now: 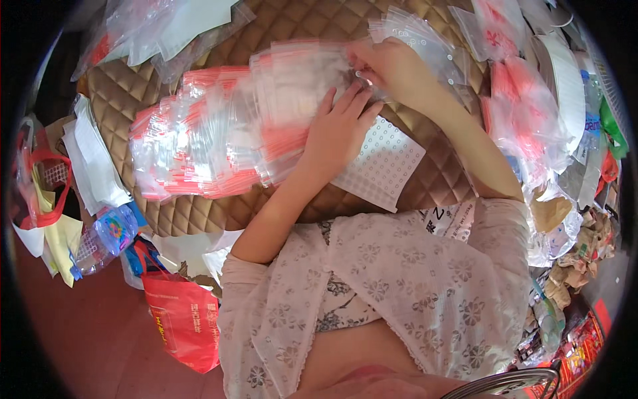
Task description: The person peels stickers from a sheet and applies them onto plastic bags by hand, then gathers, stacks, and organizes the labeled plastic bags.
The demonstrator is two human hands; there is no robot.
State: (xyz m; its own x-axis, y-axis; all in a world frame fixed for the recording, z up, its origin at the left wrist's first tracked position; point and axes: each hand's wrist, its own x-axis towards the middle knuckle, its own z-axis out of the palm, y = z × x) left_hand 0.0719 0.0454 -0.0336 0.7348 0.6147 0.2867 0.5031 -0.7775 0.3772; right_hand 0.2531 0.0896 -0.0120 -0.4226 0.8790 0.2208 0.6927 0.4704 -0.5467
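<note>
My left hand [340, 133] lies with fingers spread over the right end of a long row of overlapping clear zip bags [229, 143] with red edges. My right hand [395, 66] is closed just beyond the left fingertips, at the corner of the top bag [299, 76]. Its fingers are bent together; what is between them is small and blurred. Partly beneath my left hand is a white sheet [389, 159] printed with rows of small rings. More clear bags [422, 40], with small round marks on them, lie past my right hand.
Everything rests on a brown quilted surface [193, 216]. Plastic-wrapped pink bundles [522, 100] crowd the right side. White papers [96, 156] and a clear bottle [114, 229] are at the left. A red carrier bag [183, 319] hangs below the near edge.
</note>
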